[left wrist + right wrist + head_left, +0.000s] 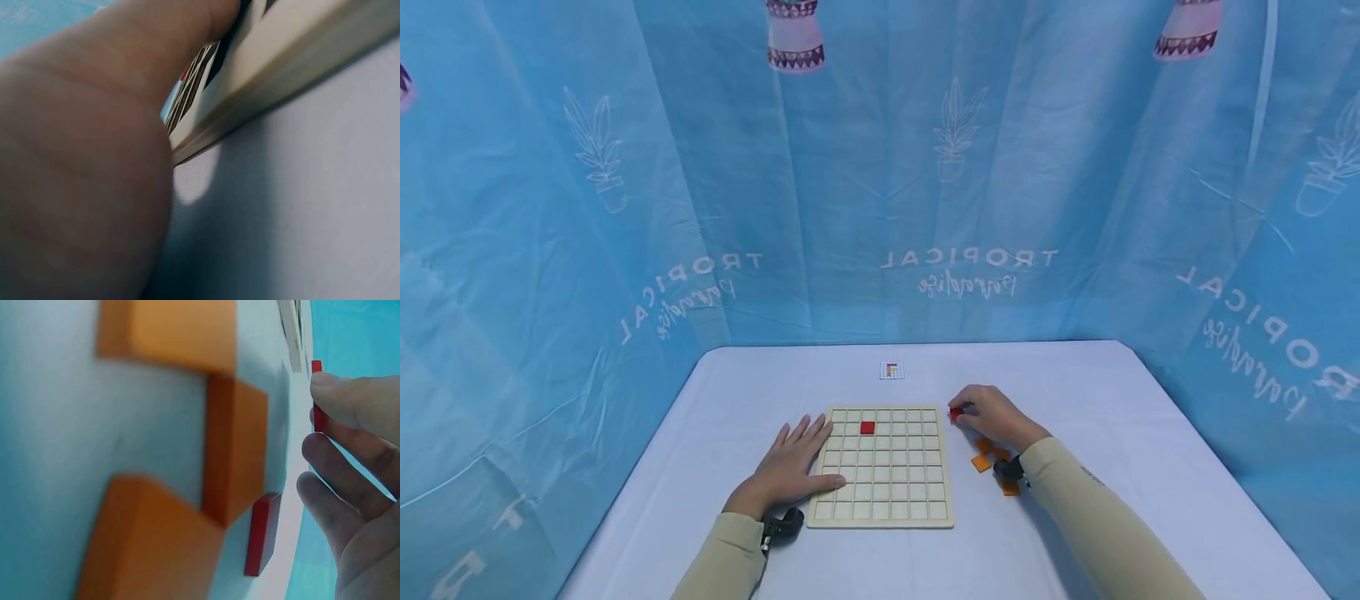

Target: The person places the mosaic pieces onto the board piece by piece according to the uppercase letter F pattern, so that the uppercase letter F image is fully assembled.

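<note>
A pale wooden grid board (880, 527) lies on the white table, with one red square tile (867, 427) in a cell of its second row from the far side. My left hand (793, 467) rests at the board's left edge with fingers spread, its thumb lying over the frame. Just off the board's far right corner, my right hand (988, 414) pinches another red tile (319, 419) between thumb and fingertips. Below that hand lie several orange tiles (981, 462), partly covered by the wrist. The right wrist view also shows a red tile (263, 534) beside them on the table.
A small printed card (892, 370) with a coloured grid pattern lies beyond the board. Blue patterned curtains (880, 208) hang behind the table and along both sides. Black wrist cameras (784, 527) sit low against the tabletop, the left one close to the board's near left corner.
</note>
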`<control>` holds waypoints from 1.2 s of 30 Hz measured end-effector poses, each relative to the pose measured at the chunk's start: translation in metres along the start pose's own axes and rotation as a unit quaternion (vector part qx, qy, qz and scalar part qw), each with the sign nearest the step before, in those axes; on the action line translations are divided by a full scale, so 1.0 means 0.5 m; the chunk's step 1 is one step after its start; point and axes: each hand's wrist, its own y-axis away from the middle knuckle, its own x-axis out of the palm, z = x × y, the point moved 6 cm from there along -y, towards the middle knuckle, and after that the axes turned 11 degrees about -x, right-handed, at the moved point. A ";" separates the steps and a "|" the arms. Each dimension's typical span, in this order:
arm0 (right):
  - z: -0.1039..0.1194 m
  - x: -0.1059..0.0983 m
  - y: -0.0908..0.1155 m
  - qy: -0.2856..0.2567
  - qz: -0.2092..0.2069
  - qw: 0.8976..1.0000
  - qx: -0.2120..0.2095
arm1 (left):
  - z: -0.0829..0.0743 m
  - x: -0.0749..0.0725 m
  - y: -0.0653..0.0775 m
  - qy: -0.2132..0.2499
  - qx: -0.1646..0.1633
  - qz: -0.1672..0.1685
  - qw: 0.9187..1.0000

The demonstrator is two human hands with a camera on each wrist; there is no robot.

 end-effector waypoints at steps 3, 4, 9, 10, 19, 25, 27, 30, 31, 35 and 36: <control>0.006 0.002 -0.007 0.005 -0.005 1.000 -0.007 | 0.000 0.000 0.001 0.000 0.002 0.000 1.000; 0.010 0.003 -0.010 0.005 -0.006 1.000 -0.012 | 0.001 -0.001 0.002 -0.001 0.003 0.000 1.000; 0.029 0.006 -0.023 0.003 -0.001 0.999 -0.035 | 0.001 -0.001 0.003 0.001 0.000 0.003 1.000; 0.032 0.007 -0.025 0.004 0.000 0.999 -0.039 | 0.001 0.000 0.003 0.001 -0.002 0.004 1.000; 0.064 0.022 -0.043 0.011 0.014 0.997 -0.074 | 0.002 0.003 0.001 0.006 -0.007 0.006 1.000; 0.082 0.037 -0.051 0.007 0.022 0.996 -0.089 | 0.004 0.005 -0.002 0.000 -0.003 -0.001 1.000; 0.085 0.042 -0.054 0.006 0.027 0.995 -0.093 | 0.003 0.004 -0.003 0.001 -0.001 -0.001 1.000; 0.089 0.052 -0.059 0.006 0.031 0.995 -0.092 | 0.004 0.005 -0.002 0.001 -0.001 -0.001 1.000; 0.091 0.055 -0.060 0.005 0.031 0.995 -0.093 | 0.004 0.004 -0.002 0.001 -0.001 -0.001 1.000; 0.100 0.066 -0.064 0.004 0.033 0.995 -0.090 | 0.003 0.004 -0.001 0.002 -0.001 0.002 1.000; 0.104 0.068 -0.064 0.001 0.033 0.995 -0.091 | 0.003 0.004 -0.001 0.003 -0.002 0.003 1.000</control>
